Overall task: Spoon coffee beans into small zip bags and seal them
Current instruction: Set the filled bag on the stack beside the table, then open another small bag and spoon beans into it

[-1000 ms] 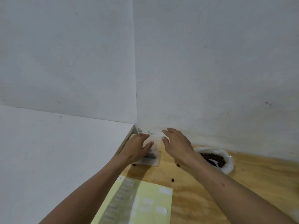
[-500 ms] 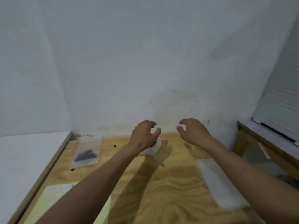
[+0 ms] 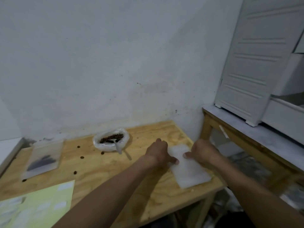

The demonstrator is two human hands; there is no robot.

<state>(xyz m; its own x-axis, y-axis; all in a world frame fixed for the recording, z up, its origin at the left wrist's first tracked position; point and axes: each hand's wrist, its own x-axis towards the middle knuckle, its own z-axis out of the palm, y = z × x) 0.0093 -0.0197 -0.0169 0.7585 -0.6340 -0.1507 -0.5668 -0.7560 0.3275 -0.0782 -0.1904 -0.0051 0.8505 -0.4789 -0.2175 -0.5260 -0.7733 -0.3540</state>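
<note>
Left hand [image 3: 158, 152] and right hand [image 3: 203, 153], thumbs pressing stack of empty zip bags [image 3: 189, 168]; risk: several bags lifting together.

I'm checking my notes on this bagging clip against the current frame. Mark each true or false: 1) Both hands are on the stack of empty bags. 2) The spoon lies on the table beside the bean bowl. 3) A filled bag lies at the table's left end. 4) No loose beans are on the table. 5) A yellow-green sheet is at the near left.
1) True: the left hand and right hand touch the stack of empty bags.
2) False: the spoon sits in the bean bowl.
3) True: the filled bag lies there.
4) False: loose beans are scattered on the table.
5) True: the sheet lies there.
</note>
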